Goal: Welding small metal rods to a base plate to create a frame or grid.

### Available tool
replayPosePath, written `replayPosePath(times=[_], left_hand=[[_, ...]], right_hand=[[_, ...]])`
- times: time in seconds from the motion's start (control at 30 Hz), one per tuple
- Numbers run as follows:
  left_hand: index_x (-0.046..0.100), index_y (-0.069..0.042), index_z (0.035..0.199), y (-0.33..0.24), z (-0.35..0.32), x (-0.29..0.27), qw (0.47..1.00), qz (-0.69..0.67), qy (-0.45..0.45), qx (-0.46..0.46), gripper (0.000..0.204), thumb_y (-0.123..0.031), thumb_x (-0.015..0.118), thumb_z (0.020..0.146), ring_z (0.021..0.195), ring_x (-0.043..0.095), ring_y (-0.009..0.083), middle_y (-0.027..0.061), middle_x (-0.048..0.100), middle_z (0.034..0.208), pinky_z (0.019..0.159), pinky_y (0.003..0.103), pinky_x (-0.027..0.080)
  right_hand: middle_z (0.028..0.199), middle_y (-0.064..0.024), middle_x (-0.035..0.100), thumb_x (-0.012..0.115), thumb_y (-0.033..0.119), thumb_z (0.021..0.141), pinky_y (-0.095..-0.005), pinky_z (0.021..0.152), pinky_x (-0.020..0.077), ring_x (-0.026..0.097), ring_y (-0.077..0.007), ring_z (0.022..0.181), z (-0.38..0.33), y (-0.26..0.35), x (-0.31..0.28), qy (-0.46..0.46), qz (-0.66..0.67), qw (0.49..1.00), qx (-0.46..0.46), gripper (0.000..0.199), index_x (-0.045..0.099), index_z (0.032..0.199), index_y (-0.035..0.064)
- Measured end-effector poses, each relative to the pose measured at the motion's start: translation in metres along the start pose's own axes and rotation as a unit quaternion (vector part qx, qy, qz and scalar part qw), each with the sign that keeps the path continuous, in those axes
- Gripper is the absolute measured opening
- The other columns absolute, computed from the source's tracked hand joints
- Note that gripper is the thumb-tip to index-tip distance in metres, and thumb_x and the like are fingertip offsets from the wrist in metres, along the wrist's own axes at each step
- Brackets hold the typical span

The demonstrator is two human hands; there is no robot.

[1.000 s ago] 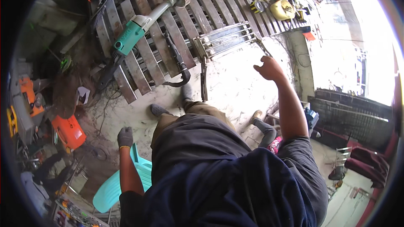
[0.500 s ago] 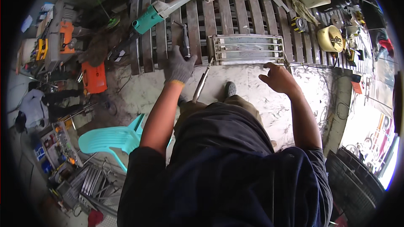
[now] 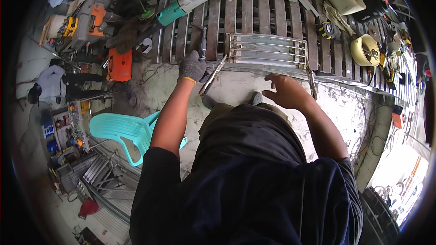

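Observation:
My left hand [image 3: 192, 66], in a grey knitted glove, is at the near edge of the slatted metal bench [image 3: 260, 13]. Just beside it, a slim grey tool with a bent thin end [image 3: 203, 44] lies along a slat. The gloved fingers point down and are partly hidden, so their grip does not show. My bare right hand [image 3: 287, 91] hovers in front of the bench with its fingers apart and nothing in them. Between and beyond the hands, a silver barred metal frame [image 3: 268, 55] rests on the bench edge, with arms [image 3: 213, 76] sticking out towards me.
A teal power tool with an abrasive wheel [image 3: 171, 12] lies on the bench. To the right are a tape measure [image 3: 327, 30] and a cream tub [image 3: 364, 50]. A turquoise plastic chair [image 3: 121, 127] stands at my left, near an orange case [image 3: 120, 65]. Another person [image 3: 51, 84] is at far left.
My left hand has lowered beside the grey tool, its fingers now less visible. My right hand has shifted slightly left and down, away from the frame. The view has swung a little.

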State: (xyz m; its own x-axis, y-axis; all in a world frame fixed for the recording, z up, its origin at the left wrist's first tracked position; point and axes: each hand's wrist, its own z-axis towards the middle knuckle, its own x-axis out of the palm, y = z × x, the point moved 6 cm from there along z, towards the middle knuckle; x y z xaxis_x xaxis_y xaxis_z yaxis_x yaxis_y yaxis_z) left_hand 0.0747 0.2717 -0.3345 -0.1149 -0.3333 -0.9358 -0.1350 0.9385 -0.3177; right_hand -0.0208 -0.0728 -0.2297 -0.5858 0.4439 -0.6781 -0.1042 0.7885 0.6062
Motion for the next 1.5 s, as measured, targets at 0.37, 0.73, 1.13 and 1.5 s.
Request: replayPosePath(times=[0.37,0.73,1.13,1.5], left_hand=[[0.07,-0.005,0.094,-0.011,0.013,-0.001,0.992,-0.027,-0.084,-0.093,0.034,-0.039,0.071,0.087,0.095,0.071,0.042,0.0229,0.073,0.098,0.081,0.051,0.056],[0.069,0.002,0.093,-0.001,-0.164,-0.144,0.962,-0.179,-0.18,-0.098,0.033,-0.03,0.075,0.094,0.066,0.059,0.016,0.0084,0.06,0.071,0.063,0.038,0.047],[0.069,0.002,0.118,-0.226,-0.192,-0.202,0.912,-0.088,-0.213,0.338,0.034,-0.017,0.077,0.091,0.099,0.069,0.0334,0.0178,0.072,0.107,0.09,0.042,0.055],[0.051,0.002,0.144,-0.164,-0.123,-0.033,0.946,-0.056,-0.036,0.316,0.065,-0.033,0.071,0.094,0.14,0.046,0.0427,0.0241,0.05,0.147,0.119,0.054,0.033]], right_hand=[[0.112,-0.0196,0.073,0.073,0.035,0.092,-0.0449,0.094,0.0546,0.069,-0.0366,0.109,-0.012,0.034,0.013,0.052,-0.007,0.995,-0.082,0.053,0.062,0.133,0.0025],[0.108,-0.0282,0.073,0.06,0.026,0.103,-0.0464,0.091,0.0559,0.071,-0.0423,0.102,-0.025,0.043,-0.001,0.018,0.205,0.969,-0.139,0.039,0.061,0.128,-0.0038],[0.077,-0.0067,0.057,0.065,0.004,0.089,-0.0371,0.053,0.0501,0.056,-0.0189,0.058,0.002,0.066,0.015,-0.114,0.792,0.6,-0.018,0.012,0.056,0.096,0.004],[0.111,-0.0065,0.054,0.065,-0.007,0.082,-0.0292,0.073,0.0463,0.05,-0.0144,0.085,-0.064,-0.048,-0.07,-0.405,0.117,0.907,0.01,0.078,0.039,0.155,0.0065]])
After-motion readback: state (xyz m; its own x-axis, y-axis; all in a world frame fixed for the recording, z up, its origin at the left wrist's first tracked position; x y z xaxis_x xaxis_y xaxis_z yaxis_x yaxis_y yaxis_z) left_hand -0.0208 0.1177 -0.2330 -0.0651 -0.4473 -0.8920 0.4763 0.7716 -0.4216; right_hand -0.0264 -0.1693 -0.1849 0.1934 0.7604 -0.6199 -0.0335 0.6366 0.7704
